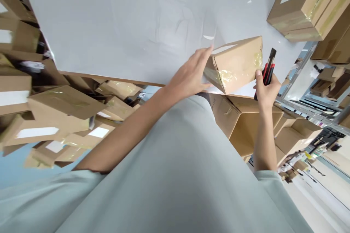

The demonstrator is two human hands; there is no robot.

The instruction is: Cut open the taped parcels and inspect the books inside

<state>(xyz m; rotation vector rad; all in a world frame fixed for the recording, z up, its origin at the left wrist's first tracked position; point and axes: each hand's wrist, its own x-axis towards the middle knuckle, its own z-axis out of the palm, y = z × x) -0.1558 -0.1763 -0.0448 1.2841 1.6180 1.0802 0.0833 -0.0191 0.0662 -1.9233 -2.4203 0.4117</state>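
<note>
A taped cardboard box [239, 66] sits tilted at the front edge of the grey-white table [109, 22]. Shiny clear tape runs over its near side, and part of a white label shows on top. My left hand [193, 71] is against the box's left end, fingers stretched out and thumb apart. In my right hand [266, 91] is a red and black utility knife [269, 67], its black end pointing up. The thumb of that hand is by the box's right corner. Whether the blade is out I cannot tell.
A larger taped box [306, 7] stands at the table's back right. Many used boxes [65, 102] are heaped left of and below the table. An open carton [246, 127] stands below the front edge. Metal shelving [300, 69] is on the right. Small white scraps lie on the table.
</note>
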